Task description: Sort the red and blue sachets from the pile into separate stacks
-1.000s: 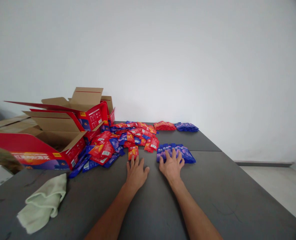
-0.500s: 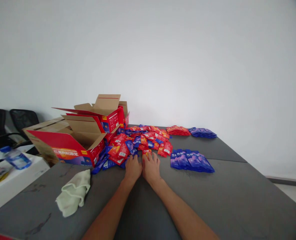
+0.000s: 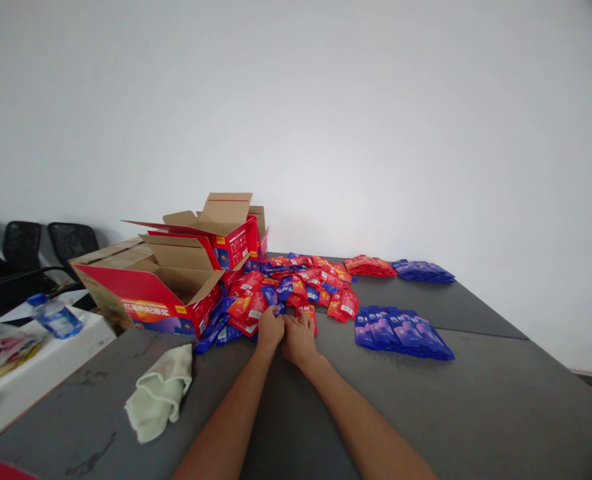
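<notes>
A loose heap of red and blue sachets (image 3: 321, 277) lies in front of my hands on the dark table. My left hand (image 3: 270, 330) is closed at the heap's near edge, with a blue sachet (image 3: 278, 309) at its fingertips. Beside it, almost touching, my right hand (image 3: 299, 340) has its fingers bent over the lower part of a red sachet (image 3: 310, 311). My fingers partly hide both sachets. To the right lies a fanned row of blue sachets (image 3: 401, 331).
Open red cartons (image 3: 146, 303) stand left of the heap. A pale cloth (image 3: 161, 393) lies on the table (image 3: 426, 413). Red sachets (image 3: 370, 265) and blue sachets (image 3: 423, 271) lie in rows at the back right. A bottle (image 3: 56, 317) rests on a white surface at left.
My left fingers have curled closed at the blue sachet. My right fingers have drawn in over the red sachet. The whole view has shifted, so things appear further right.
</notes>
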Action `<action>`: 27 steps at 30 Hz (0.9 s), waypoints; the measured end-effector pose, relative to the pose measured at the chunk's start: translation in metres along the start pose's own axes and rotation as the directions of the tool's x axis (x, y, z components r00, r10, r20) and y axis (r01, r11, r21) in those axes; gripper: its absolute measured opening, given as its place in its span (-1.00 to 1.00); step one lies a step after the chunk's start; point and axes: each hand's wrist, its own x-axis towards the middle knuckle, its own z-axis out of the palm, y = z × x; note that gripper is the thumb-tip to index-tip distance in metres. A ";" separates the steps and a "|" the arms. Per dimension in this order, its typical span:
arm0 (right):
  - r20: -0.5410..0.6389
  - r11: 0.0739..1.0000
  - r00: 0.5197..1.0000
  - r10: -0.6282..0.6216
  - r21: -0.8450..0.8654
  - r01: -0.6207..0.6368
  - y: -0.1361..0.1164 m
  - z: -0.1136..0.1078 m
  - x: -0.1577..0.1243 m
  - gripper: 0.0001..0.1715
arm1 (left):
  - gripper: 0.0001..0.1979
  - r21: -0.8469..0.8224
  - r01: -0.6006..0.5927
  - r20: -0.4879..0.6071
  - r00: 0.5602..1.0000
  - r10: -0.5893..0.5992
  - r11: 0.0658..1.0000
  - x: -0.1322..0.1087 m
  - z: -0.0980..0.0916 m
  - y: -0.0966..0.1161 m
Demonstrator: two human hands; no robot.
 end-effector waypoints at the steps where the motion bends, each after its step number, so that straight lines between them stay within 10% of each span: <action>1: 0.004 1.000 1.000 -0.011 0.004 0.011 0.000 -0.003 -0.002 -0.34 | -0.70 -0.005 -0.002 -0.021 1.000 0.002 1.000 -0.001 0.000 0.000; 10: -0.188 0.999 0.982 0.010 0.048 -0.001 0.002 -0.038 -0.038 -0.47 | -0.73 0.008 -0.030 -0.191 0.981 0.031 1.000 -0.039 -0.015 0.027; 17: -0.319 0.997 0.947 0.038 0.073 -0.015 0.032 -0.064 -0.067 -0.51 | -0.61 -0.107 -0.279 -0.237 0.939 0.248 0.954 -0.076 -0.019 0.056; 27: -0.426 0.930 0.880 0.209 0.366 -0.043 0.082 -0.079 -0.082 -0.34 | -0.74 -0.408 -0.327 -0.016 0.936 0.351 0.852 -0.090 0.003 0.069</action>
